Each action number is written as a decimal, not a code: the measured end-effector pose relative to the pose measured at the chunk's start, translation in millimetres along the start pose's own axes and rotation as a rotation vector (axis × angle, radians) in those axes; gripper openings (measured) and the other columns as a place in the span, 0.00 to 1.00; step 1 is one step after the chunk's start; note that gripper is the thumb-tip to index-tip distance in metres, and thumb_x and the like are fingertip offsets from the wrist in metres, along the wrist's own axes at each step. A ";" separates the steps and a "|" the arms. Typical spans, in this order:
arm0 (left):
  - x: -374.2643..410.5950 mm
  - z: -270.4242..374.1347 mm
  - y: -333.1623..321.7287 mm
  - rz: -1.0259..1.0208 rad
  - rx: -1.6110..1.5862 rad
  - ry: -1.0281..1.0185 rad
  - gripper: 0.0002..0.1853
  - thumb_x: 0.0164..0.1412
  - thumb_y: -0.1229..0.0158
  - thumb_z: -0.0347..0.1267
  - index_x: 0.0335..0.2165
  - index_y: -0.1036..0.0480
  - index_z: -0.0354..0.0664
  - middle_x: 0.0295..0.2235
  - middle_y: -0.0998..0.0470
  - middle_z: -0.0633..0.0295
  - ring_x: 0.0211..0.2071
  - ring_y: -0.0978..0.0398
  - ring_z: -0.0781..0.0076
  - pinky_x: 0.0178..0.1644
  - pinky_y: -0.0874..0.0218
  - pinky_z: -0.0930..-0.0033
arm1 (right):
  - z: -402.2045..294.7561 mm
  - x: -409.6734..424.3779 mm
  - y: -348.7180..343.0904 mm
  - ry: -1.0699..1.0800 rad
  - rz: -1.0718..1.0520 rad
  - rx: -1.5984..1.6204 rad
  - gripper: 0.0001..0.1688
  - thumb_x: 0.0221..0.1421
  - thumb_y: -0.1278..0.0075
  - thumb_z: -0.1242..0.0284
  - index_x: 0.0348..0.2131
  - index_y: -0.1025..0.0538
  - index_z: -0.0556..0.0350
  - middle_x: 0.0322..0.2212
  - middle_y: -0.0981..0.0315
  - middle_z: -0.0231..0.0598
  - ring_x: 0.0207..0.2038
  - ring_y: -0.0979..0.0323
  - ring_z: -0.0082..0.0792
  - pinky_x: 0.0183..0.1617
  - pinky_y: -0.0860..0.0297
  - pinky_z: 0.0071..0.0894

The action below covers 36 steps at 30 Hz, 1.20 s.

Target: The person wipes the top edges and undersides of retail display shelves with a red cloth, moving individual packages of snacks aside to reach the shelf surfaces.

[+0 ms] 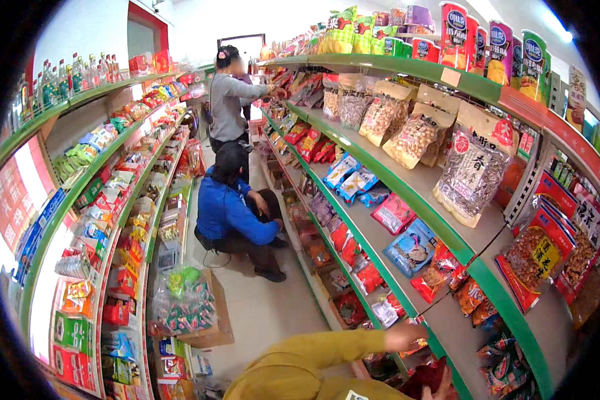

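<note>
My left hand (405, 337), at the end of a mustard-yellow sleeve, is blurred at the green edge of a lower shelf (432, 340). An orange-and-white packet (419, 346) shows just below it; whether the fingers hold it I cannot tell. Lower down, near the bottom rim of the picture, my right hand (441, 386) grips a dark red cloth (424, 381). Above my hands, red snack packets (430, 287) and a blue snack bag (410, 247) lie on the shelf. Several dark green-and-red packets (505, 367) sit to the right.
A person in a blue jacket (235, 205) squats in the aisle (250, 310). Beyond, a person in a grey top (227, 105) reaches to the right shelves. An open cardboard box (212, 332) with bagged goods stands by the left shelving (122, 210). Nut bags (415, 135) line the upper shelf.
</note>
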<state>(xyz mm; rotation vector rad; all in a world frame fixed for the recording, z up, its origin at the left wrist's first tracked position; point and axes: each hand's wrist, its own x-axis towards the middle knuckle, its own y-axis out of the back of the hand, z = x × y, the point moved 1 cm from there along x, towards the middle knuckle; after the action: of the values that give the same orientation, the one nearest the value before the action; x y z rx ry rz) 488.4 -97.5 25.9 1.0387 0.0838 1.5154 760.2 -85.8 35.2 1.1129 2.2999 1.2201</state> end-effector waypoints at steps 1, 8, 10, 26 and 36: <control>-9.1 19.4 12.3 -0.167 -0.018 0.171 0.21 0.49 0.47 0.33 0.43 0.33 0.39 0.42 0.30 0.51 0.43 0.32 0.52 0.44 0.38 0.57 | 7.3 2.0 -14.7 0.066 0.123 0.002 0.45 0.51 0.51 0.55 0.61 0.53 0.46 0.59 0.55 0.49 0.59 0.54 0.51 0.57 0.48 0.44; -62.4 68.0 -28.0 0.274 -1.313 0.947 0.27 0.57 0.49 0.42 0.50 0.38 0.39 0.44 0.30 0.55 0.43 0.31 0.69 0.46 0.38 0.67 | -13.6 38.8 -52.4 0.362 0.017 0.634 0.41 0.49 0.50 0.70 0.59 0.50 0.57 0.57 0.52 0.50 0.59 0.52 0.47 0.59 0.50 0.38; -75.5 52.8 -39.9 0.286 -1.287 0.854 0.27 0.59 0.50 0.43 0.52 0.41 0.40 0.47 0.32 0.60 0.45 0.33 0.72 0.49 0.41 0.70 | -64.4 34.6 -25.8 0.534 -0.030 0.566 0.40 0.47 0.52 0.73 0.58 0.48 0.57 0.57 0.53 0.50 0.59 0.53 0.47 0.59 0.51 0.38; -95.6 107.8 -61.5 0.333 -0.795 0.951 0.14 0.56 0.48 0.39 0.31 0.30 0.38 0.26 0.26 0.61 0.29 0.28 0.70 0.33 0.36 0.67 | 51.4 18.3 -119.3 -0.075 -0.305 1.004 0.29 0.58 0.59 0.59 0.51 0.37 0.62 0.46 0.35 0.44 0.43 0.34 0.38 0.46 0.36 0.35; -125.1 85.2 -52.6 -0.048 0.459 0.652 0.32 0.55 0.54 0.51 0.44 0.38 0.30 0.14 0.32 0.46 0.15 0.33 0.47 0.18 0.44 0.50 | -20.0 2.8 -95.7 -0.115 -0.021 0.850 0.27 0.56 0.56 0.58 0.44 0.31 0.65 0.40 0.31 0.43 0.41 0.33 0.39 0.45 0.37 0.35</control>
<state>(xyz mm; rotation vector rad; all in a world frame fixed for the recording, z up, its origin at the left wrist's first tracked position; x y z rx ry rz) 565.0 -229.5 -22.8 0.8369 0.9411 1.7809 699.7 -127.1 -29.7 1.3336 2.7767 0.1026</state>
